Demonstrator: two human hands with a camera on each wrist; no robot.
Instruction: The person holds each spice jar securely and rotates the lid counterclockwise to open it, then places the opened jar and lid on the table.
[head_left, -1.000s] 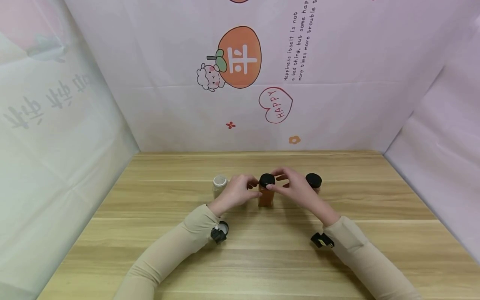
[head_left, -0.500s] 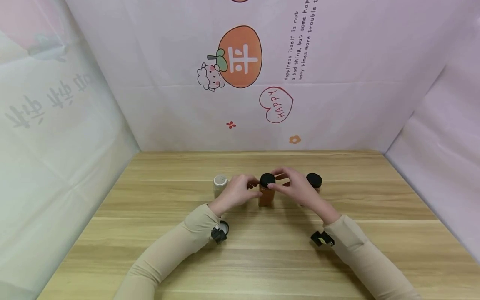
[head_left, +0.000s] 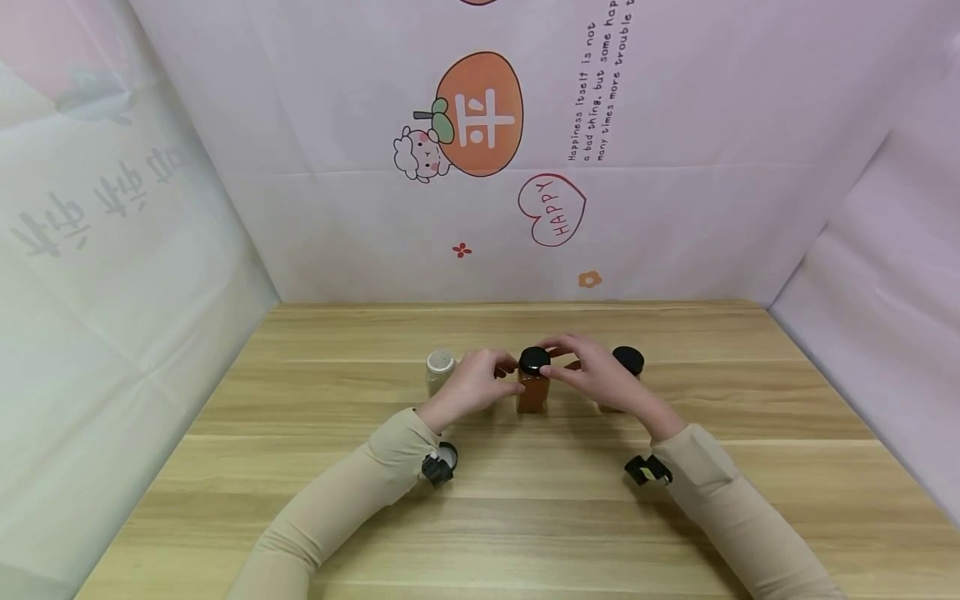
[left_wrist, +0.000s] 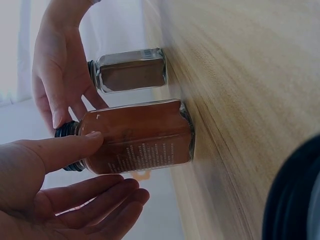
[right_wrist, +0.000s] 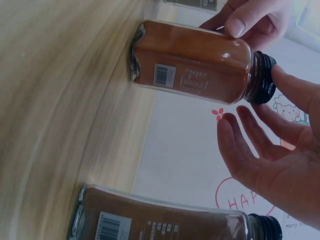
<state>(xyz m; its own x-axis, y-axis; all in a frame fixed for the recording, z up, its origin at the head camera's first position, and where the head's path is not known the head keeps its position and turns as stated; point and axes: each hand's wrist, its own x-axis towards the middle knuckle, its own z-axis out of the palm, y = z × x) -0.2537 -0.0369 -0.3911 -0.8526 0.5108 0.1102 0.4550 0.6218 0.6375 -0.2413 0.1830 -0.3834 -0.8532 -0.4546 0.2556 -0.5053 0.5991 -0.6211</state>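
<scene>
A square glass spice jar (head_left: pixel 532 395) of reddish-brown powder stands upright on the table, its black cap (head_left: pixel 535 360) on top. My left hand (head_left: pixel 476 382) holds the jar's upper body between thumb and fingers. From the other side my right hand (head_left: pixel 592 372) pinches the cap, thumb at its front edge and a fingertip behind. In the right wrist view, that hand's other fingers (right_wrist: pixel 235 145) are off the cap. Left of the jar, partly behind my left hand, is a jar with a white top (head_left: pixel 439 367). A black-capped jar of brown powder (left_wrist: pixel 132 71) stands right, partly behind my right hand.
Near my left wrist is a round black cap-like piece with a white inside (head_left: pixel 448 454), beside the dark wrist camera (head_left: pixel 437 472). The wooden table (head_left: pixel 510 533) meets a printed back sheet (head_left: pixel 360 242), with pale sheets on both sides.
My right thumb has slid rightward along the front of the cap, and the right wrist has shifted slightly right. The left hand and the jars keep their places.
</scene>
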